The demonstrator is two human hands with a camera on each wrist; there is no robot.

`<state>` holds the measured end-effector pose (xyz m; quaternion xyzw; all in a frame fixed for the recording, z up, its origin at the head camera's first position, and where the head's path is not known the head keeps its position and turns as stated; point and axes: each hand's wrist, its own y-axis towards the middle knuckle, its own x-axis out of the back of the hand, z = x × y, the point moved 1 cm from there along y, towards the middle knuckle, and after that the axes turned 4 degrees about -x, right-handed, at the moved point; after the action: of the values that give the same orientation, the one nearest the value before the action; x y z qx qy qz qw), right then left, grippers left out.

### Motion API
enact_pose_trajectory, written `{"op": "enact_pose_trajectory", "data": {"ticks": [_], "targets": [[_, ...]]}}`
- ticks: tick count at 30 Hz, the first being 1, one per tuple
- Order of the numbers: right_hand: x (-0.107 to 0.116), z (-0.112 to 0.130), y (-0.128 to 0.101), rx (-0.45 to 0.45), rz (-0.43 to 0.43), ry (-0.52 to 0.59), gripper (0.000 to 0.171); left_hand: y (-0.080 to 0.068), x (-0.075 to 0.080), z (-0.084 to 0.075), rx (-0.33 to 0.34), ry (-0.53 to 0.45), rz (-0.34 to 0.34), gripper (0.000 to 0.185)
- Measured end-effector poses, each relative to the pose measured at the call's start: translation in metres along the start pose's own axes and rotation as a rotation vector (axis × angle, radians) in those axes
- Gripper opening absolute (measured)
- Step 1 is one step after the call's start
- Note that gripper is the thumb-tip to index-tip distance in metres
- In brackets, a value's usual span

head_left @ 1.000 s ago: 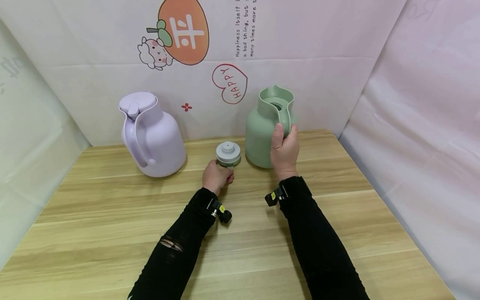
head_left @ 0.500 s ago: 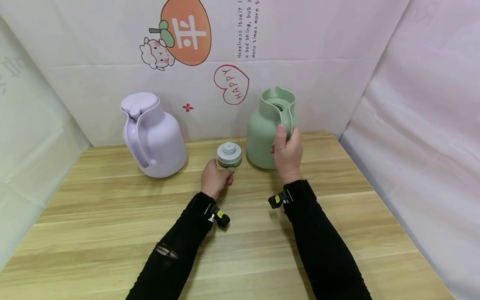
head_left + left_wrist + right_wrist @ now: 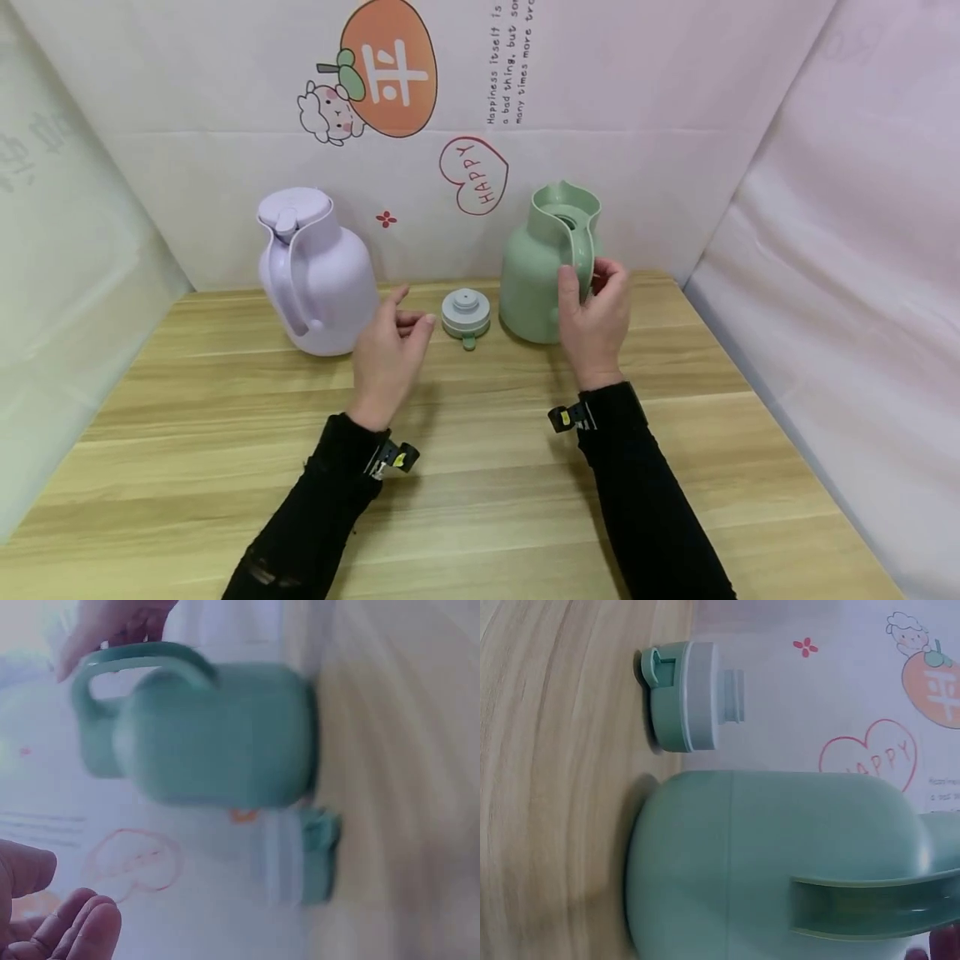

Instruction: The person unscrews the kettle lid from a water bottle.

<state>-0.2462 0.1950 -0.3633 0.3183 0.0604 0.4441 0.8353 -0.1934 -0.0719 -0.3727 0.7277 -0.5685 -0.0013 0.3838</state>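
While the right hand [image 3: 596, 321] curls round the green jug's handle [image 3: 579, 250], the left hand [image 3: 390, 354] hovers with fingers spread, touching nothing, near the lid [image 3: 466, 315] on the desk [image 3: 480, 467].

The white backdrop sheet [image 3: 637, 100] bore a red-outlined heart [image 3: 474, 175] reading "HAPPY", an orange fruit drawing [image 3: 387, 68] with a white character, and small vertical lines beginning "Happiness itself" [image 3: 492, 62].

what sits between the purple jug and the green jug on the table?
In the head view, the loose green-and-grey lid stands on the table between the purple jug and green jug, nearer the green one. The left hand hovers open just left of the lid.
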Motion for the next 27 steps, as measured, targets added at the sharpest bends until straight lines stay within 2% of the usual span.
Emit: {"op": "enact_pose_trajectory", "data": {"ticks": [4,7,11,15,17,20,23,27], "targets": [[0.005,0.008,-0.007,0.095,-0.09,-0.129,0.072,-0.003,0.024,-0.01,-0.182,0.105,-0.126,0.051],[0.008,0.016,-0.012,0.185,-0.142,-0.201,0.072,-0.004,0.042,-0.015,-0.295,0.206,-0.25,0.045],[0.006,0.033,-0.021,0.314,-0.126,-0.263,0.067,-0.002,0.062,-0.016,-0.381,0.298,-0.419,0.043],[0.0,0.048,-0.034,0.437,-0.033,-0.331,0.062,0.001,0.077,-0.014,-0.402,0.357,-0.556,0.048],[-0.005,0.052,-0.04,0.474,0.011,-0.361,0.062,0.002,0.081,-0.011,-0.385,0.371,-0.586,0.053],[-0.012,0.054,-0.048,0.486,0.078,-0.401,0.065,0.004,0.084,-0.004,-0.313,0.378,-0.576,0.064],[-0.019,0.052,-0.056,0.48,0.158,-0.444,0.071,0.005,0.087,0.005,-0.189,0.364,-0.541,0.075],[-0.029,0.05,-0.065,0.477,0.264,-0.497,0.079,0.008,0.093,0.02,-0.01,0.278,-0.477,0.083]]}}
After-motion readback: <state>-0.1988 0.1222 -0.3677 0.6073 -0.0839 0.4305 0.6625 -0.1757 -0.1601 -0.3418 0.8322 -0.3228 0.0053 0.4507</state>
